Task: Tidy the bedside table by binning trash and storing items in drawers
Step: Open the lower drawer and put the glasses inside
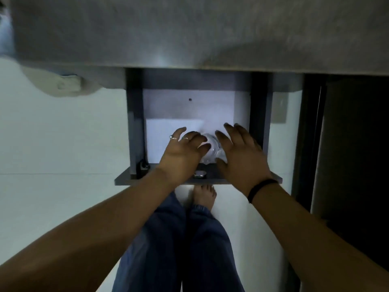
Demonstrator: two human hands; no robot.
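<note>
Clear bottle (pixel 211 149) lies in the open drawer (pixel 134 131) between both hands.

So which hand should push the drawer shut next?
Probably the left hand. It rests nearer the drawer front and its knob, while the right hand spreads over the clear container inside, fingers open.

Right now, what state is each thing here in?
Drawer: pulled open.
Clear container: lying in the drawer between both hands.
White paper: flat on the drawer floor.
Left hand: fingers spread, on the container.
Right hand: fingers spread, beside the container.
</note>
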